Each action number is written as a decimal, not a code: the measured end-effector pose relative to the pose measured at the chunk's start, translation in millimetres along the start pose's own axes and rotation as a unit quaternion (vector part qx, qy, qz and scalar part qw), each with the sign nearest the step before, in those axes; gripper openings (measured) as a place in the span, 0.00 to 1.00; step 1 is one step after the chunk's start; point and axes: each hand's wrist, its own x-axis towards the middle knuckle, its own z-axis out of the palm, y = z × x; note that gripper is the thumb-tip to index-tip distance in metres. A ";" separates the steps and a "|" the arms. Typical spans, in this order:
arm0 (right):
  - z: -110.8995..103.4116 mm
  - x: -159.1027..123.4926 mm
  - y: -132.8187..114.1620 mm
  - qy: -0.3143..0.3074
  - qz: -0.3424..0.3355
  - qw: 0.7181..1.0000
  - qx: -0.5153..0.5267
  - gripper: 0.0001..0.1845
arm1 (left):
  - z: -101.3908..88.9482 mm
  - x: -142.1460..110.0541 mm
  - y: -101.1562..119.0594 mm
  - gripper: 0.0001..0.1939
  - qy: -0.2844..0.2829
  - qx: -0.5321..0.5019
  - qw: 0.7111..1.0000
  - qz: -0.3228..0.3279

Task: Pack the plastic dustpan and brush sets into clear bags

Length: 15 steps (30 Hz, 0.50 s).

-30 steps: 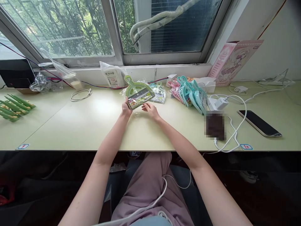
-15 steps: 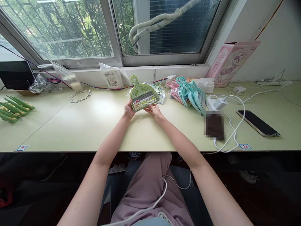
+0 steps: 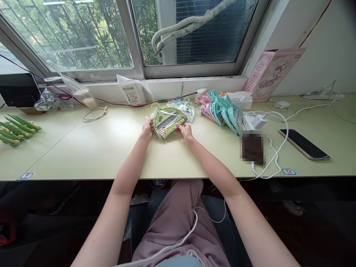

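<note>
Green dustpan pack [image 3: 163, 116], its label [image 3: 170, 128] illegible

Below the front edge of the table [image 3: 91, 159], we wear mauve trousers [image 3: 167, 222], crossed by a white cable [image 3: 180, 244], and a pale-blue top [image 3: 178, 261].

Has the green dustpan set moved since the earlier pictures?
Yes: the green dustpan set has moved lower in the view, farther from the window frame.

Between the fingers [image 3: 180, 127]: green dustpan set [image 3: 167, 120], smooth plastic in glossy clear film. Right of them: teal pieces [image 3: 233, 114], smooth plastic; phone [image 3: 305, 144], glossy screen. Below them: tabletop [image 3: 111, 148], smooth, slight sheen; trousers [image 3: 172, 218], matt cloth.
</note>
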 end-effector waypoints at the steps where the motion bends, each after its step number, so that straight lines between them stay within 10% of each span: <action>1: 0.9 -0.9 -0.7 -0.007 0.005 1.000 -0.004 0.07 | -3.6 3.1 3.0 0.17 -0.007 0.004 1.000 0.006; 9: -9.7 -5.0 -26.6 -0.106 0.023 0.991 -0.074 0.08 | -30.5 3.1 37.7 0.30 -0.007 0.014 0.998 0.058; 15: -27.9 -2.1 -35.9 -0.216 0.042 0.964 -0.149 0.05 | -42.0 -7.5 44.0 0.24 -0.107 0.197 0.971 0.078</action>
